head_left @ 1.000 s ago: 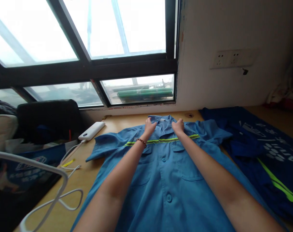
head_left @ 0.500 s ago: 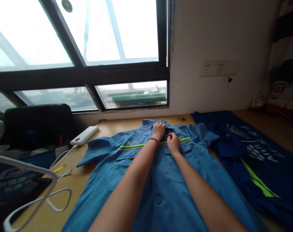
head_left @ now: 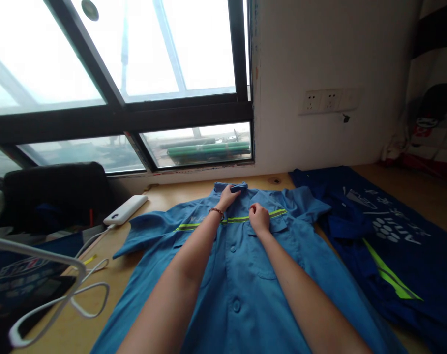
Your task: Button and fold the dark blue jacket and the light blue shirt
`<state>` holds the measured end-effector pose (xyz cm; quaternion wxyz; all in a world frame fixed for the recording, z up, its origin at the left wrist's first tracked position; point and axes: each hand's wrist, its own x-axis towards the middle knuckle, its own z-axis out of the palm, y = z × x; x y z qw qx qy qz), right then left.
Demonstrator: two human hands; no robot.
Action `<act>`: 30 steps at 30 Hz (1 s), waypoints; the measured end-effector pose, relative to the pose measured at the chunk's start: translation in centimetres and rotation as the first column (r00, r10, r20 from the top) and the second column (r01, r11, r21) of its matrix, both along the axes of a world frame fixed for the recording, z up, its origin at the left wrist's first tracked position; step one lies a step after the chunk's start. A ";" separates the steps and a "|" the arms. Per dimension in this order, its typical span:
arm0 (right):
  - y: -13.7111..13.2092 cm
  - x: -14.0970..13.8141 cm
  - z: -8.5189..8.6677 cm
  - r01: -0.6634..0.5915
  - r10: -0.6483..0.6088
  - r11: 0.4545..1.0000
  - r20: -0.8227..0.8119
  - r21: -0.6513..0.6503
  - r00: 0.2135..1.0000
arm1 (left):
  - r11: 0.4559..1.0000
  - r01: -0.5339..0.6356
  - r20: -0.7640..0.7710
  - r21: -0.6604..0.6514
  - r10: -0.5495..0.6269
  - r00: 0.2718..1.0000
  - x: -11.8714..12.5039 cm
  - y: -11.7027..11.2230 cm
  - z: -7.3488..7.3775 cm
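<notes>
A light blue work shirt (head_left: pixel 223 275) lies spread with its buttoned front up, collar (head_left: pixel 222 187) toward the window and a yellow-green stripe across the chest. My left hand (head_left: pixel 228 197), with a beaded bracelet at the wrist, is at the collar, its thumb and fingers closed on the right part of the collar edge. Lower and to the right, my right hand (head_left: pixel 259 219) is curled shut over the chest, by the stripe and a pocket flap (head_left: pixel 278 225). What its fingers hold, if anything, is hidden.
A dark blue garment (head_left: pixel 385 236) lies to the right on the wooden table (head_left: pixel 101 275). At left are a white power bank (head_left: pixel 126 209), its white cable (head_left: pixel 86 285) and a black chair back (head_left: pixel 57 191). Behind are a window and wall sockets (head_left: pixel 330 100).
The view has shifted slightly. My left hand has moved a little left along the collar, and the collar edge by its fingers now stands folded up. My right hand stays over the chest, still curled.
</notes>
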<state>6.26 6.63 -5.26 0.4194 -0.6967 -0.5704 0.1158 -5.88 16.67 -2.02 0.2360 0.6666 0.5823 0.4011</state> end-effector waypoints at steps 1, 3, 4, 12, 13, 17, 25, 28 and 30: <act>0.0 0.0 0.0 -0.005 0.005 1.000 0.019 -0.005 1.000 | 0.997 -0.050 -0.068 0.055 0.054 0.996 0.3 -1.1 -0.2; -0.1 0.0 0.0 -0.015 0.015 1.000 0.040 -0.009 0.999 | 0.961 -0.150 -0.234 0.234 0.205 0.950 0.8 -3.6 -0.7; -0.2 0.0 0.1 -0.019 0.020 1.000 0.044 -0.009 0.999 | 0.932 -0.161 -0.323 0.325 0.269 0.907 1.0 -4.9 -0.9; -0.6 -0.1 0.2 -0.044 0.044 0.999 0.055 -0.002 0.998 | 0.890 0.409 -0.773 0.200 -0.113 0.625 -0.3 -9.5 -2.6; -0.7 -0.1 0.2 -0.048 0.048 0.999 0.058 0.000 0.997 | 0.892 0.423 -0.780 0.159 -0.149 0.607 -0.6 -8.9 -2.6; -1.0 -0.2 0.4 -0.062 0.061 0.998 0.075 0.004 0.995 | 0.862 0.503 -0.828 0.061 -0.237 0.508 -0.3 -5.5 -1.2; -0.3 -0.1 0.2 -0.056 0.056 0.998 0.095 -0.004 0.994 | 0.956 0.278 -0.744 0.098 -0.115 0.658 4.0 0.9 1.7; 0.0 -0.1 0.2 -0.050 0.051 0.999 0.098 -0.012 0.994 | 0.964 0.255 -0.694 0.077 -0.132 0.708 4.5 2.7 1.2; 0.1 -0.1 0.2 -0.046 0.048 0.999 0.107 -0.021 0.993 | 0.970 0.229 -0.636 0.080 -0.127 0.761 4.5 3.7 0.9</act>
